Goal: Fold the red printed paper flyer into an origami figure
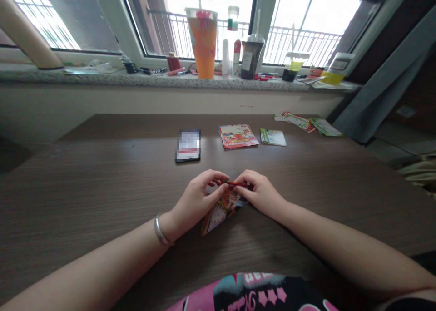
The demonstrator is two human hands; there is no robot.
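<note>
Between my two hands is a printed, colourful sheet of paper (221,211) with food pictures on it, partly folded and tilted above the table. My left hand (200,192), with a silver bangle at the wrist, pinches its upper edge between thumb and fingers. Close beside it, my right hand (260,190) pinches the same edge, where a narrow reddish fold shows. Both hands are closed on the paper, and the fingertips nearly meet. Part of the sheet is hidden behind the fingers.
On the brown table (102,179) lie a phone (189,145), a stack of red leaflets (238,136), a small green-white stack (273,137) and more leaflets (299,121) at the back right. A tall orange drink (203,43) and a dark cup (251,59) stand on the windowsill (153,80).
</note>
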